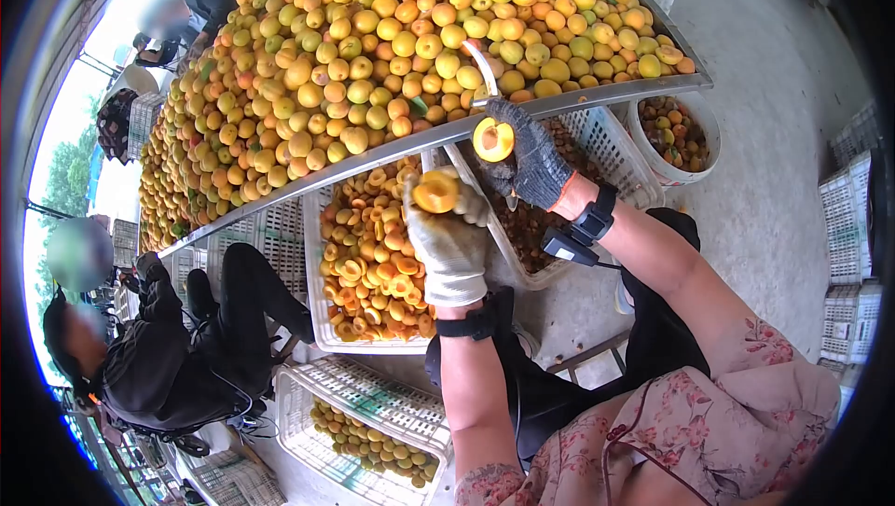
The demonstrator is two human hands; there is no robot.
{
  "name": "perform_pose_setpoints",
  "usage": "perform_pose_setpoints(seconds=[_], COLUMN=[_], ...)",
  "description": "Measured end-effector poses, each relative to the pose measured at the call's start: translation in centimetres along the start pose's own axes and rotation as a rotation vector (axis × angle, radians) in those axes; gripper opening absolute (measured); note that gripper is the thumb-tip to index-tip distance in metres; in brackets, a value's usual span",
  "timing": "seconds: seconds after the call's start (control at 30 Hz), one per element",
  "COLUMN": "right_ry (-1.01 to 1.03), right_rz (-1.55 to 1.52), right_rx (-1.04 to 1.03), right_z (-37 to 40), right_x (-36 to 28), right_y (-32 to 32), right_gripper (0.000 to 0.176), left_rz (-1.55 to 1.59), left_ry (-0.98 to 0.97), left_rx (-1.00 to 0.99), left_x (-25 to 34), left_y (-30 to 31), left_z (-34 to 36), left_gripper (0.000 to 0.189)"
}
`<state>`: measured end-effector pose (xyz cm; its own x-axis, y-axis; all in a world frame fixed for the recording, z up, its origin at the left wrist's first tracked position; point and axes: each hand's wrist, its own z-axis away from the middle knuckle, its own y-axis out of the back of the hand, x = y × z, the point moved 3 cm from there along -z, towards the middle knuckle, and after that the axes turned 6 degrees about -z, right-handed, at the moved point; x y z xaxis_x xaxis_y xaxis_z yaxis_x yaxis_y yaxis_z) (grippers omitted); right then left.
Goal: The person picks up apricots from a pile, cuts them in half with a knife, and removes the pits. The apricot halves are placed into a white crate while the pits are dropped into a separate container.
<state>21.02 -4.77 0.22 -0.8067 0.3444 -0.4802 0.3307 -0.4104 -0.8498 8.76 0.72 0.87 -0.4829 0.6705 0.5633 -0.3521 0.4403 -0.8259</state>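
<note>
My left hand (447,235), in a white knitted glove, holds an apricot half (435,192) with its orange flesh showing. It is above a white crate (315,305) filled with halved apricots (378,263). My right hand (533,153), in a dark grey glove, grips a small curved knife (485,72) whose pale blade points up toward the fruit pile. Against the same hand rests another apricot half (493,139), its cut face and hollow turned to me. Whole apricots (373,49) are heaped on a metal-edged table (597,96) just beyond both hands.
Under my right hand stands a crate (629,156) with brown pits. A white bucket (713,166) of scraps is right of it. Below left, a crate (298,413) holds greenish fruit. A seated person in black (177,347) is at left; stacked crates (846,226) line the right.
</note>
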Motion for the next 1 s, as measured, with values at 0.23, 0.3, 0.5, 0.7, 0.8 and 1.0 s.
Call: perform_pose_setpoints(seconds=[0.23,0.3,0.5,0.7,0.8,1.0], right_ry=[-0.140,-0.092,0.131,0.501,0.389,0.176], right_rz=[0.016,0.198,0.346,0.668,0.308,-0.026], right_rx=[-0.087,0.058,0.002,-0.091,-0.094,-0.246], right_z=[-0.6,-0.7,-0.7,-0.7,1.5,3.6], right_x=[2.3,3.2,4.4,1.5,-1.1,-2.4], right_y=[-1.6,-1.6,-0.7,-1.5,-3.8,-6.6], right_gripper=[0.025,0.023,0.021,0.016,0.014,0.034], left_rz=[-0.240,-0.388,-1.045,-0.626,-0.318,-0.242], left_ry=[0.037,0.007,-0.231,-0.135,-0.079,0.052], left_rx=[0.724,0.509,0.277,0.334,0.284,0.230], left_x=[3.3,2.0,0.7,0.8,0.5,-2.0], left_y=[4.9,2.5,-0.5,-0.6,0.9,-0.1], left_z=[1.7,1.4,1.6,1.7,1.3,0.8], left_gripper=[0.092,0.075,0.022,0.014,0.021,0.017])
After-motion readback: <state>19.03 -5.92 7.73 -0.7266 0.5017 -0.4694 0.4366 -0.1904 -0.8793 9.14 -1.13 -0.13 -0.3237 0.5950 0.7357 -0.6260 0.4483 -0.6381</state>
